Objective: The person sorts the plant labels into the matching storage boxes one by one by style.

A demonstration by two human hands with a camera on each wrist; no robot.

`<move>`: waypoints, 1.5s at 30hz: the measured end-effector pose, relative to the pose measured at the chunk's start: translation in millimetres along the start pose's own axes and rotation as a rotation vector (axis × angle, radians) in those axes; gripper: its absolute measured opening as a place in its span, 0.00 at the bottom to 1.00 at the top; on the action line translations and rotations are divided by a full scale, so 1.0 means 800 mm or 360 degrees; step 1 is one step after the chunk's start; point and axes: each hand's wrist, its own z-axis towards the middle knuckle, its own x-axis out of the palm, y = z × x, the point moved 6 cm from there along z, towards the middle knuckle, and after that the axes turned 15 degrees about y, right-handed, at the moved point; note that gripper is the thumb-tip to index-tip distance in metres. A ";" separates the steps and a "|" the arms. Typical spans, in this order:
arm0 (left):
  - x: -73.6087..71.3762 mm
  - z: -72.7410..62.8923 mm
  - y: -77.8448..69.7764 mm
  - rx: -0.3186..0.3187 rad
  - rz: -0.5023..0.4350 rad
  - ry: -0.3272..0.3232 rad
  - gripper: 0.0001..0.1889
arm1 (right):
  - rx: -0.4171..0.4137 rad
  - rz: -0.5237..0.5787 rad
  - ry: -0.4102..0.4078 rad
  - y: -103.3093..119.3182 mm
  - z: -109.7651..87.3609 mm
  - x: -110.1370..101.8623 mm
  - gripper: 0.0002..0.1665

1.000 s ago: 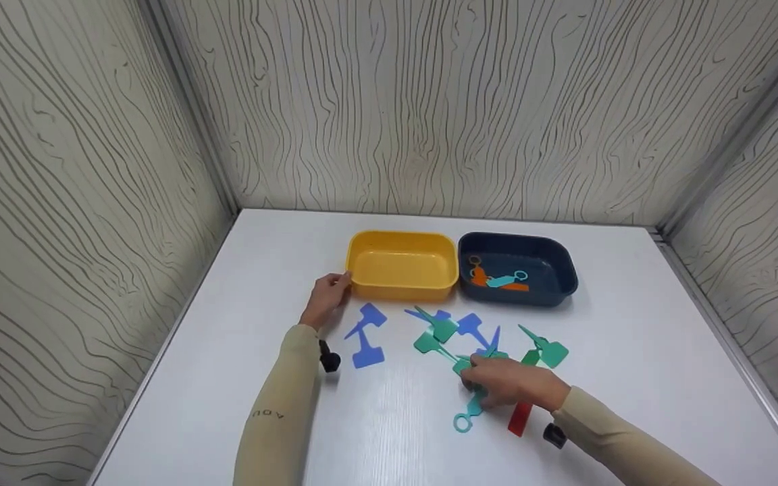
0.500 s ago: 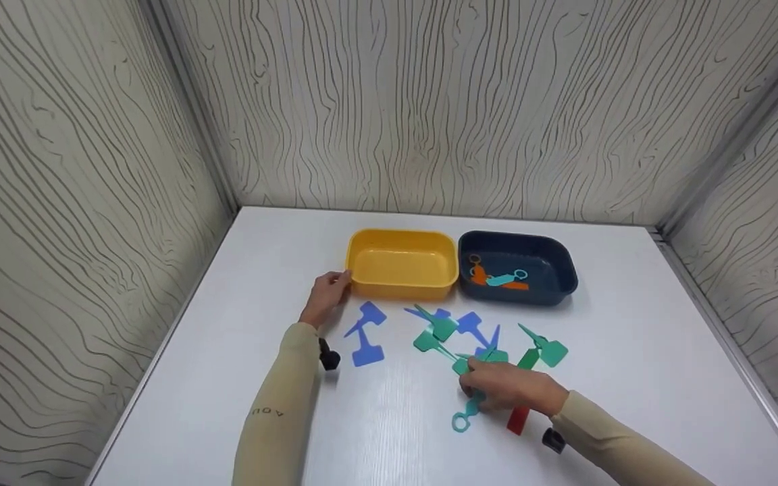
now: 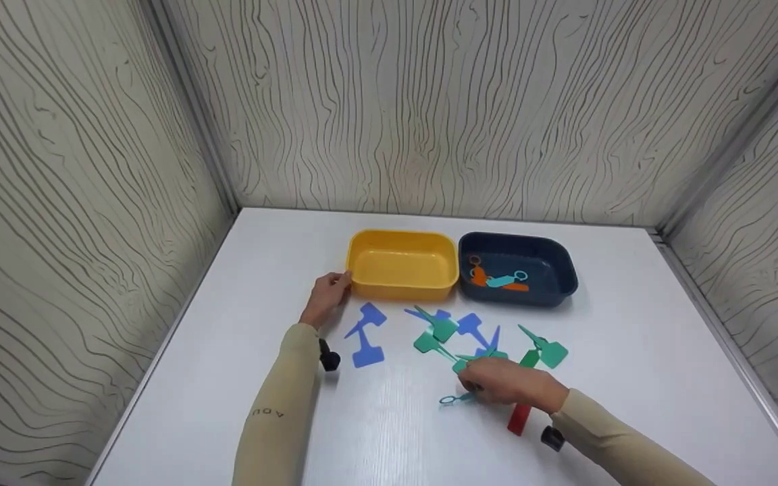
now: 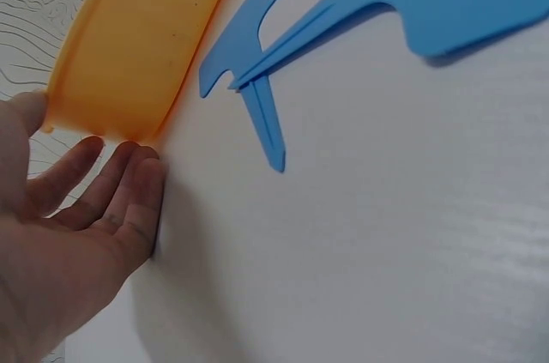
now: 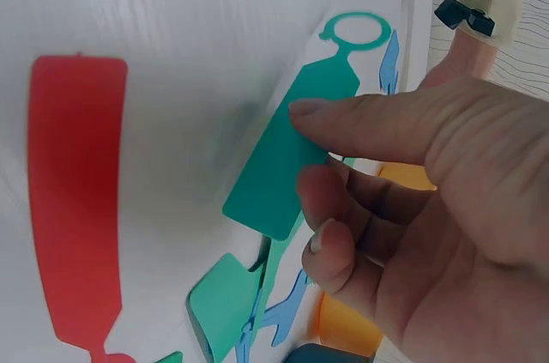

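My right hand pinches a flat teal tag with a ring end between thumb and fingers, just over the table. Its ring points left in the head view. Beside it lies a red tag, partly hidden by the hand in the head view. Green T-shaped plant labels and blue ones lie loose beyond the fingers. At the left corner of a yellow bin, my left hand touches the wall with relaxed fingertips, thumb at the rim. Two blue plant labels lie close by.
A dark blue bin stands against the yellow bin's right side, with orange tags and a light blue ring tag inside. Another green label lies to the right. Patterned panels enclose the white table.
The teal tag has come up in my right hand's pinch, its ring end swinging up and slightly left. My left hand stays at the yellow bin.
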 end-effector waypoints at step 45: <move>0.000 0.000 0.002 -0.0053 0.0004 -0.0023 0.28 | 0.0206 0.0292 -0.0664 -0.162 -0.065 -0.134 0.07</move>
